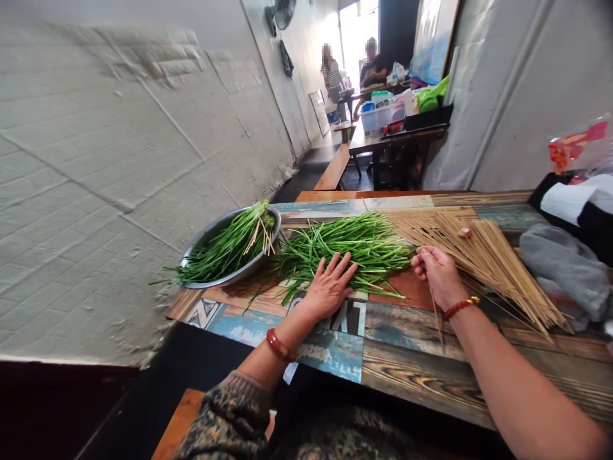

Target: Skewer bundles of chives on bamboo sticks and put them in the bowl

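Observation:
A loose heap of garlic chives (pixel 345 239) lies across the wooden table, its pale stem ends toward the right. My left hand (pixel 330 287) rests flat on the near side of the heap, fingers spread. At the stem ends, my right hand (pixel 435 271) is closed in a pinch; thin bamboo skewers (pixel 437 319) point down out of it. Whether a chive stem is also between those fingers I cannot tell. Many more bamboo skewers (pixel 512 275) are fanned out beside my right hand. To the left, a metal basin (pixel 230 280) holds chives with skewers through their stem ends.
A grey plastic bag (pixel 565 262) sits at the table's right, near a black item with white paper (pixel 565 201). A small reddish piece (pixel 466 233) lies on the skewers. The wall (pixel 119 191) runs close on the left. Two people are in the background, beyond another table with a plastic bin (pixel 383 117).

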Tool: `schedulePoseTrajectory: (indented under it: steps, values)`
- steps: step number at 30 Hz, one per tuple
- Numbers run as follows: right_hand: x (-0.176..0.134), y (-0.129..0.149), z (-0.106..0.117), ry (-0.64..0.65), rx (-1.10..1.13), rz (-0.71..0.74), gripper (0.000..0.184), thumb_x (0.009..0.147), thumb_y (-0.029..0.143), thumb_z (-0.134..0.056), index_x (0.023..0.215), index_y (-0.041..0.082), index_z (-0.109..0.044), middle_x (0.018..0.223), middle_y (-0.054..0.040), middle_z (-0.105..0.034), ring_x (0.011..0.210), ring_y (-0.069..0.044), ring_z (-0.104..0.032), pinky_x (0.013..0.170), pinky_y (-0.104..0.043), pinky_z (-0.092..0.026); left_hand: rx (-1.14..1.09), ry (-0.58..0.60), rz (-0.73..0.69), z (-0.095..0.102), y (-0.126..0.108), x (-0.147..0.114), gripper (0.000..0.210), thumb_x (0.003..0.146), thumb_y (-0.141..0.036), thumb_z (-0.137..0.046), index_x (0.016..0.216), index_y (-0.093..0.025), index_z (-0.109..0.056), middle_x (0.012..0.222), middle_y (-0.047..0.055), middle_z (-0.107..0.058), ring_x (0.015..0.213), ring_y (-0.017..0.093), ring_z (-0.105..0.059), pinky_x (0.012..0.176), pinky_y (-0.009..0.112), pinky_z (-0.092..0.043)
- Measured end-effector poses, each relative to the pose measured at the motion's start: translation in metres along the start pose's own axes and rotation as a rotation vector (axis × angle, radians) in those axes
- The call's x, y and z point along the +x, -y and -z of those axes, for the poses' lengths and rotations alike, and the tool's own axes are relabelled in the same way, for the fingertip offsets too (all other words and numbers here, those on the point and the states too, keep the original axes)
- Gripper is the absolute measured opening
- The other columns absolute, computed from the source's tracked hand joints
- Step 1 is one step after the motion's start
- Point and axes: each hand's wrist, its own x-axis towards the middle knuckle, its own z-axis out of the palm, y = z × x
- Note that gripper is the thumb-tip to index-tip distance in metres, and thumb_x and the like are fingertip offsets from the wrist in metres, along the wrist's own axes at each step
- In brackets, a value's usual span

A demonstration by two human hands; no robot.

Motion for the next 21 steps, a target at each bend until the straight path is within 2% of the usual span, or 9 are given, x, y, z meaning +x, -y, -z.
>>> schedulePoseTrajectory:
  steps: [5, 8, 12, 14, 16, 19, 21]
  values:
    - [-0.005, 0.003, -0.003, 0.031, -0.039, 0.016, 0.030, 0.077, 0.046, -0.061, 0.087, 0.019, -0.055, 0.065, 0.0032, -0.057, 0.047, -0.007, -0.047, 0.039, -0.016, -0.031, 0.001, -0.046, 0.153, -0.015, -0.002, 0.035, 0.061, 0.091, -0.024, -0.044, 0.149, -0.027, -0.025, 0.159, 0.002, -0.014, 0.147, 0.028, -0.012, 0.115, 0.056, -0.015]
    - [-0.015, 0.009, -0.013, 0.160, -0.095, 0.032, 0.030, 0.080, 0.048, -0.058, 0.091, 0.019, -0.056, 0.068, 0.0027, -0.058, 0.049, -0.007, -0.049, 0.041, -0.018, -0.033, -0.034, -0.051, 0.192, -0.012, -0.004, 0.044, 0.065, 0.088, -0.025, -0.049, 0.148, -0.025, -0.026, 0.159, 0.004, -0.014, 0.146, 0.031, -0.012, 0.114, 0.058, -0.015]
    - [-0.034, 0.014, -0.032, 0.403, -0.195, 0.075, 0.029, 0.084, 0.046, -0.055, 0.092, 0.018, -0.059, 0.069, 0.0017, -0.058, 0.050, -0.008, -0.050, 0.045, -0.021, -0.036, -0.131, -0.049, 0.121, 0.001, -0.003, 0.030, 0.070, 0.083, -0.028, -0.059, 0.147, -0.026, -0.030, 0.158, 0.006, -0.021, 0.145, 0.031, -0.017, 0.114, 0.058, -0.018]
    - [-0.040, 0.015, -0.039, 0.481, -0.247, 0.102, 0.028, 0.084, 0.043, -0.054, 0.092, 0.017, -0.061, 0.067, 0.0017, -0.058, 0.049, -0.009, -0.049, 0.046, -0.022, -0.036, -0.171, -0.114, 0.130, 0.007, 0.004, 0.017, 0.065, 0.084, -0.024, -0.057, 0.144, -0.026, -0.034, 0.155, 0.007, -0.028, 0.143, 0.028, -0.024, 0.114, 0.055, -0.021]
    - [-0.043, 0.016, -0.041, 0.491, -0.266, 0.114, 0.028, 0.084, 0.040, -0.053, 0.093, 0.016, -0.062, 0.067, 0.0014, -0.058, 0.049, -0.009, -0.049, 0.047, -0.022, -0.037, -0.208, -0.230, 0.185, 0.012, 0.016, 0.006, 0.054, 0.086, -0.022, -0.054, 0.139, -0.023, -0.043, 0.150, 0.010, -0.039, 0.140, 0.028, -0.032, 0.113, 0.053, -0.025]
    - [-0.042, 0.017, -0.036, 0.416, -0.245, 0.092, 0.032, 0.083, 0.036, -0.050, 0.105, 0.015, -0.061, 0.064, 0.0033, -0.055, 0.046, -0.008, -0.044, 0.044, -0.022, -0.033, -0.277, -0.396, 0.226, 0.015, 0.042, -0.009, 0.042, 0.089, -0.023, -0.049, 0.130, -0.019, -0.052, 0.138, 0.012, -0.052, 0.131, 0.026, -0.044, 0.110, 0.048, -0.033]
    - [-0.040, 0.017, -0.032, 0.366, -0.232, 0.035, 0.035, 0.081, 0.033, -0.050, 0.109, 0.015, -0.060, 0.060, 0.0051, -0.053, 0.042, -0.007, -0.039, 0.041, -0.022, -0.027, -0.293, -0.458, 0.270, 0.016, 0.061, -0.016, 0.035, 0.089, -0.022, -0.048, 0.122, -0.017, -0.058, 0.127, 0.012, -0.060, 0.120, 0.024, -0.053, 0.104, 0.043, -0.041]
